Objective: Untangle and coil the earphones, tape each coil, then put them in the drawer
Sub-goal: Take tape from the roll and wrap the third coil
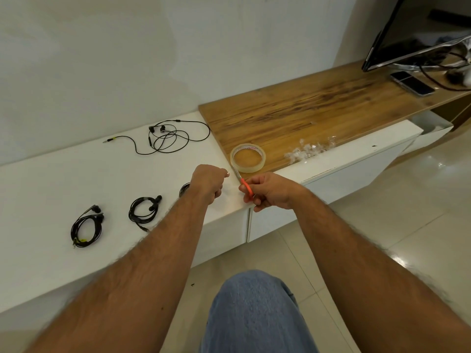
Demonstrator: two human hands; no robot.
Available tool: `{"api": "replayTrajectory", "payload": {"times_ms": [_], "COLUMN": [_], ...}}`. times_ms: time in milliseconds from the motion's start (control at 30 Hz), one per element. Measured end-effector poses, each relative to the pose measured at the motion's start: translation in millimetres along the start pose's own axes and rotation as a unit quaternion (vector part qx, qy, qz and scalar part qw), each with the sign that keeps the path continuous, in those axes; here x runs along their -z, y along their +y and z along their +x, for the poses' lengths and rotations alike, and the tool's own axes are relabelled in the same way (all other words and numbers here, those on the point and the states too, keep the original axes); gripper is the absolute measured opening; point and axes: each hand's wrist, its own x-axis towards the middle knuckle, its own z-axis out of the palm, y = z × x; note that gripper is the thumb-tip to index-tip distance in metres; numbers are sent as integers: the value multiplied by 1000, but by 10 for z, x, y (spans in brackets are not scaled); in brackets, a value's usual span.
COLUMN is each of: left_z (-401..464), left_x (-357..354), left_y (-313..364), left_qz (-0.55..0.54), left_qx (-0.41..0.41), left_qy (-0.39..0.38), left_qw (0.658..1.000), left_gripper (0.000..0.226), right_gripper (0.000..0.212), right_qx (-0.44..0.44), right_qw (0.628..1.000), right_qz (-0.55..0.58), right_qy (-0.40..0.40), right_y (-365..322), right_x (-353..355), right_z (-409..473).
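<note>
From the head view, our right hand (270, 191) grips the orange-handled scissors (244, 184), blades aimed at the clear tape roll (248, 157) on the wooden top. Our left hand (207, 183) is curled, probably pinching the tape's free end, though we cannot tell. Two coiled black earphones (144, 208) lie on the white cabinet (76, 179), one loose black earphone set (165, 137) behind. We should keep the strip taut and snip short.
</note>
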Motion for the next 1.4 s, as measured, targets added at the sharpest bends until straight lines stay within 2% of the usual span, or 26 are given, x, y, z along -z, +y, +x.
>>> {"api": "replayTrajectory", "payload": {"times_ms": [233, 400, 533, 600, 833, 1033, 1133, 1400], "left_z": [25, 34, 15, -5, -31, -71, -79, -218], "left_x": [-12, 42, 115, 142, 238, 313, 353, 490], "left_y": [-14, -20, -41, -45, -48, -44, -52, -29], "left_qz": [14, 19, 29, 35, 54, 50, 33, -30], "left_qx": [-16, -49, -77, -89, -121, -131, -123, -96], "left_qy": [11, 23, 41, 45, 42, 40, 34, -16], "left_qw": [1000, 998, 996, 994, 990, 989, 991, 995], "left_gripper": [11, 8, 15, 14, 8, 10, 12, 10], "right_gripper": [12, 18, 29, 26, 18, 10, 10, 12], "right_qx": [13, 24, 10, 1, 51, 62, 55, 54], "right_qw": [998, 982, 942, 918, 781, 697, 682, 670], "right_qz": [-51, -169, -304, -366, -594, -695, -716, -729], "right_qy": [32, 83, 140, 153, 187, 166, 141, 129], "right_y": [-9, -125, -278, -370, -600, -830, -878, -856], "right_x": [36, 46, 62, 55, 46, 97, 124, 124], "right_z": [-2, 0, 64, 70, 65, 118, 161, 246]}}
